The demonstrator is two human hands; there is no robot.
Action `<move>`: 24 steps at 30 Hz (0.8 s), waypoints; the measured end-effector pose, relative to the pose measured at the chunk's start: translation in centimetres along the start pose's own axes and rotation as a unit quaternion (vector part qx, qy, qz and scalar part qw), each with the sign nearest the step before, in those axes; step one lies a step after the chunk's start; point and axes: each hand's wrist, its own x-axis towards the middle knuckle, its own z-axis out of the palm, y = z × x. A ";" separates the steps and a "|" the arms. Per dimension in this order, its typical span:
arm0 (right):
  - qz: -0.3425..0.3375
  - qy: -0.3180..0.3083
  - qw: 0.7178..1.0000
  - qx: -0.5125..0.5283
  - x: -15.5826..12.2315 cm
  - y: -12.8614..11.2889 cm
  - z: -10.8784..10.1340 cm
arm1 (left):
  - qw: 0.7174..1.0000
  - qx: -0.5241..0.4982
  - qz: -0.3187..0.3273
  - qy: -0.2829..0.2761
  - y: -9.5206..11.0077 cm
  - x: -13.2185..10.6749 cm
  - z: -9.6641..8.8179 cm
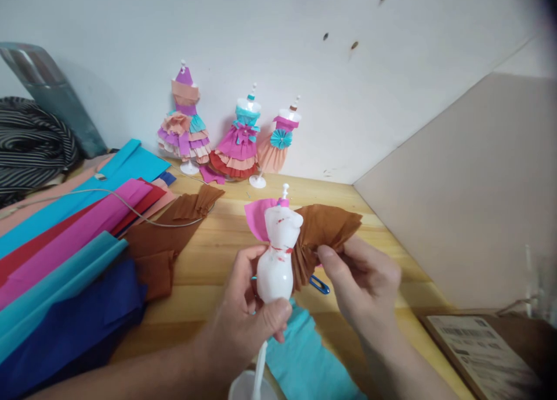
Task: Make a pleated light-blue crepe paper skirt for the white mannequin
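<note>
A small white dress form (275, 275) stands tilted in the middle, with red marks at its waist and chest. My left hand (255, 307) is wrapped round its lower body, thumb across the front. My right hand (363, 278) pinches a gathered piece of brown crepe paper (328, 226) beside the form's right side. Pink paper (257, 217) sticks out behind the form's left shoulder. Below lies a turquoise crepe paper strip (307, 353), and a blue clip-like thing (320, 284) rests near my right hand. The form's white stem (260, 365) runs down to its base.
Several crepe paper sheets (65, 243) in blue, pink, red and brown cover the table's left, with a grey cord (143, 217) across them. Three dressed mini forms (243, 139) stand against the wall. A bottle (56, 93) is at far left, a cardboard box (478, 353) at lower right.
</note>
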 end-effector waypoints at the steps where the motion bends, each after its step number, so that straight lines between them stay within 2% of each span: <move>1: -0.002 0.006 1.000 0.017 -0.1 0.0 0.0 | 1.000 -0.004 0.001 0.000 0.1 0.0 0.0; 6: 0.032 0.021 0.993 0.116 -0.7 0.3 0.4 | 0.999 -0.037 0.002 -0.017 0.0 0.5 -0.2; 11: 0.118 -0.005 0.960 0.254 -1.0 1.2 0.8 | 0.997 -0.063 -0.001 -0.037 -0.1 0.6 -0.4; 15: 0.147 -0.011 0.950 0.274 -0.7 1.1 1.0 | 0.999 -0.042 0.003 -0.024 0.0 0.4 -0.2; 20: 0.148 0.025 0.956 0.252 -0.1 -0.2 1.6 | 0.999 0.012 0.020 -0.023 -0.1 0.0 -0.3; 24: 0.200 -0.075 0.937 0.276 -0.1 -0.2 1.8 | 1.000 0.001 0.025 -0.019 0.2 0.0 -0.3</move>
